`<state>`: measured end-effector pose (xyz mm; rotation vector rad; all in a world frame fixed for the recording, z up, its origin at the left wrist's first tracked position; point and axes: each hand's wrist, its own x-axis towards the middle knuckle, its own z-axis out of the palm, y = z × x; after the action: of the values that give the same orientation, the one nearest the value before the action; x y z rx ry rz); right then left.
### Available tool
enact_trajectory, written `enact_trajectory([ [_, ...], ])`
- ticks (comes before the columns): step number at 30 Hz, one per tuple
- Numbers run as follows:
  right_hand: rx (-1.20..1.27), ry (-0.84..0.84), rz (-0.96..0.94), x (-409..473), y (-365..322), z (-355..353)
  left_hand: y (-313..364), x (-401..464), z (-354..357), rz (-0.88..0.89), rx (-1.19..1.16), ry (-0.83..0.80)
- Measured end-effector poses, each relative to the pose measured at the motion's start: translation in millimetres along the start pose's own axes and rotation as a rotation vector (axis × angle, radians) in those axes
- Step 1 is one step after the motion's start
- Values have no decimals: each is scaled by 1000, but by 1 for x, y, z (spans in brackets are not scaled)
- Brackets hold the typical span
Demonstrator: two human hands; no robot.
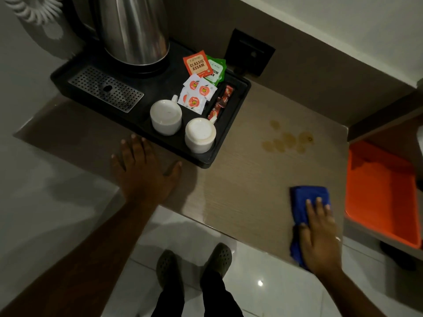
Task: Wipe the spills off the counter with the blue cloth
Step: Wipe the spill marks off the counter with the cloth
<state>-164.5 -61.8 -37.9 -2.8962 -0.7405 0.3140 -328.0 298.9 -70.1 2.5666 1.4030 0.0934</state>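
A folded blue cloth lies near the front right edge of the wooden counter. My right hand lies flat on top of it, fingers spread, pressing it down. Several brownish spill spots sit farther back on the counter, well beyond the cloth and right of the tray. My left hand rests palm-down with fingers apart on the counter's front left, just in front of the tray, holding nothing.
A black tray holds a steel kettle, two upturned white cups, tea and sugar sachets. An orange compartment lies right of the counter. A wall socket is behind.
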Motion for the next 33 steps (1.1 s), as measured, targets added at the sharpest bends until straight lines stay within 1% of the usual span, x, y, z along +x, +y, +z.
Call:
enact_trajectory([
  [2,28,107,293,17,-23,7,0,0,1,2,1,3],
  [4,93,125,615,43,-68,12,1,-1,3,6,1,11],
  [5,128,109,706,54,-94,13,2,-1,4,7,5,13],
  [6,138,100,706,60,-118,17,2,-1,5,8,10,12],
  [7,119,101,618,59,-143,25,1,-1,6,8,15,10],
  [8,72,107,464,52,-165,36,1,0,7,11,17,7],
  [10,-1,88,94,26,-195,52,1,0,6,18,21,-2],
  [12,-45,24,-224,4,-185,54,0,-1,5,15,11,2],
  [13,-69,-2,-343,-1,-163,50,0,-2,3,12,5,4],
  [14,-93,-8,-416,-5,-133,45,1,-3,1,10,-1,1],
  [15,-97,-15,-424,-9,-100,38,2,-3,0,6,-5,-4],
  [16,-77,-18,-362,-14,-63,31,2,-4,-2,2,-4,-8],
  [18,-29,-6,-126,-26,6,16,2,-4,-4,4,-1,-13],
  [20,54,18,121,-33,43,4,2,-4,-4,10,-6,-15],
  [21,90,46,233,-32,46,4,2,-3,-4,10,-7,-14],
  [23,68,113,407,-21,32,9,3,-3,-4,6,-8,-14],
  [25,14,127,489,-2,2,12,3,-2,-3,-1,-4,-15],
  [26,19,114,485,7,-15,15,3,-2,-3,-5,3,-15],
  [27,30,102,438,14,-32,18,3,-1,-2,-6,8,-18],
  [28,36,89,345,18,-49,22,4,0,-2,-6,12,-22],
  [30,-1,58,78,13,-72,30,4,-1,-2,-8,16,-26],
  [32,-36,-15,-161,-5,-63,28,5,-2,-5,-7,15,-21],
  [33,-38,-45,-239,-12,-45,25,5,-2,-6,-6,15,-19],
])
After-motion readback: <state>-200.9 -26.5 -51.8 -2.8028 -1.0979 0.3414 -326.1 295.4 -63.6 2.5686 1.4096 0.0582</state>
